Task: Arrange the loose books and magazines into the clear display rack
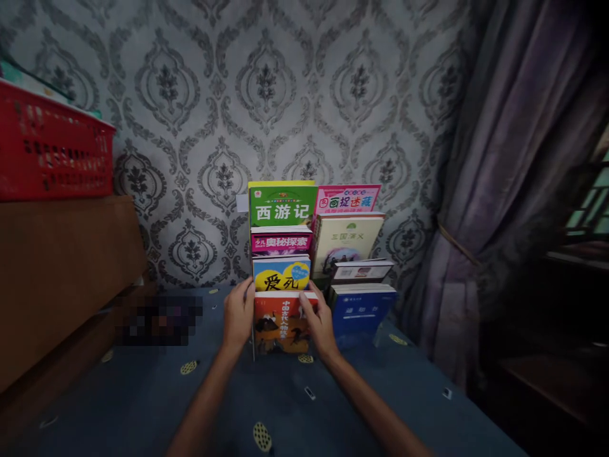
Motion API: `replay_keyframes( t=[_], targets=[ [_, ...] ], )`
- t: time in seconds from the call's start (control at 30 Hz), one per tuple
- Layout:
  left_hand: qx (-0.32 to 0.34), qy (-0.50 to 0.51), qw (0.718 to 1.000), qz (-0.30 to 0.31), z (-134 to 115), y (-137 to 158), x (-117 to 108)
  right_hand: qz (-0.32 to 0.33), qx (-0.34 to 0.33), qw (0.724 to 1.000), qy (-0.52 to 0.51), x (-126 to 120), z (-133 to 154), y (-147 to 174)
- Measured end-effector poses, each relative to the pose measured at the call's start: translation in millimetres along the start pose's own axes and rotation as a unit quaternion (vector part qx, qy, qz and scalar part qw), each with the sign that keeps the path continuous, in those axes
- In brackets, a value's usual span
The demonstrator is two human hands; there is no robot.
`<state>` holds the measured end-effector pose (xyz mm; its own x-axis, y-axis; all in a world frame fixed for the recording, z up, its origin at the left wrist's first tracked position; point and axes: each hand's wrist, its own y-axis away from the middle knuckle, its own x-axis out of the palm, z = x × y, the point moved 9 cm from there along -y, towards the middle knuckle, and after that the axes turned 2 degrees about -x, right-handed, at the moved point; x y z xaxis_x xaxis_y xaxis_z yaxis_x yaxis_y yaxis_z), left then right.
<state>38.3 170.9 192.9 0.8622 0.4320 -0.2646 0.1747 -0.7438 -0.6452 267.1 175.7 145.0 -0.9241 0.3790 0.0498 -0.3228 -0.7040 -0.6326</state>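
Note:
My left hand (238,312) is closed around the left edge of an orange-red book (284,336) standing upright at the front of the left row. My right hand (321,324) grips the same book at its upper right, with the thumb lying over the cover. Directly behind it rise a yellow and blue book (266,274), a magenta book (281,242) and a green book (283,206). A blue booklet (364,317) stands to the right of my right hand, in front of a cream book (349,238) and a pink book (349,198).
A patterned blue cloth (285,406) covers the surface. To the left, a red basket (52,149) rests on a cardboard box (66,273). Behind the books is a patterned wall (266,95). A tied purple curtain (480,209) hangs at the right.

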Motion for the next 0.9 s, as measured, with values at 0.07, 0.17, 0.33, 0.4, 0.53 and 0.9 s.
replay_keyframes(
  t=[0.07, 0.17, 0.33, 0.4, 0.53, 0.9],
  targets=[
    [0.004, -0.031, 0.999, 0.007, -5.0, -9.9, -4.0, -0.006, 0.009, 1.0, 0.003, -1.1, -1.4, -0.2],
    [0.011, -0.086, 0.995, 0.043, -12.7, -21.0, -3.1, -0.004, 0.02, 1.0, 0.0, -1.5, 0.2, -0.1],
    [0.046, -0.179, 0.98, 0.068, -23.7, -26.6, 0.1, 0.026, 0.052, 0.998, -0.032, 3.6, -2.2, 1.6],
    [0.051, -0.208, 0.975, 0.066, -25.4, -26.8, 0.6, 0.024, 0.069, 0.997, -0.038, 3.5, -5.8, 2.3],
    [0.062, -0.243, 0.966, 0.067, -29.2, -26.1, 3.0, 0.018, 0.07, 0.997, -0.037, 2.1, -5.8, 2.2],
    [0.053, -0.101, 0.991, 0.071, -23.7, -16.6, -1.1, 0.024, 0.034, 0.999, -0.008, -1.6, -3.2, 12.5]
  ],
)
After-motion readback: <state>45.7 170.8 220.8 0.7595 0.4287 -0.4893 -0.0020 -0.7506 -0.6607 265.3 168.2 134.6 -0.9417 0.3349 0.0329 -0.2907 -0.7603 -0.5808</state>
